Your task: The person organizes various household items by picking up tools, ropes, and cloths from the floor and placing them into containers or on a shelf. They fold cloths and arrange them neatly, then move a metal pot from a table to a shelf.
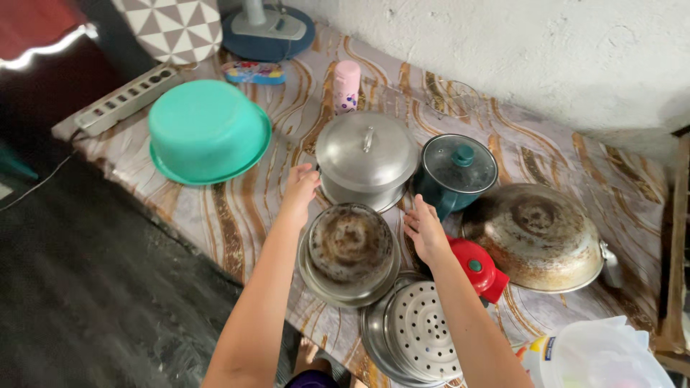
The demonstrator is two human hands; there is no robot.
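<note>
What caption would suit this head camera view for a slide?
Left hand and right hand reach toward a lidded metal pot among upturned cookware on a marbled table.

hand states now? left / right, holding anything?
Left hand: at the left rim of the lidded steel pot, fingers curled; actual grip cannot be told.
Right hand: open, beside the pot's right side, holding nothing.

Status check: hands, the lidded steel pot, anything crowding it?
Left hand and right hand open, flanking lidded steel pot. Pot upright, lid on. Upturned scorched pot close in front, teal pot to its right.
</note>
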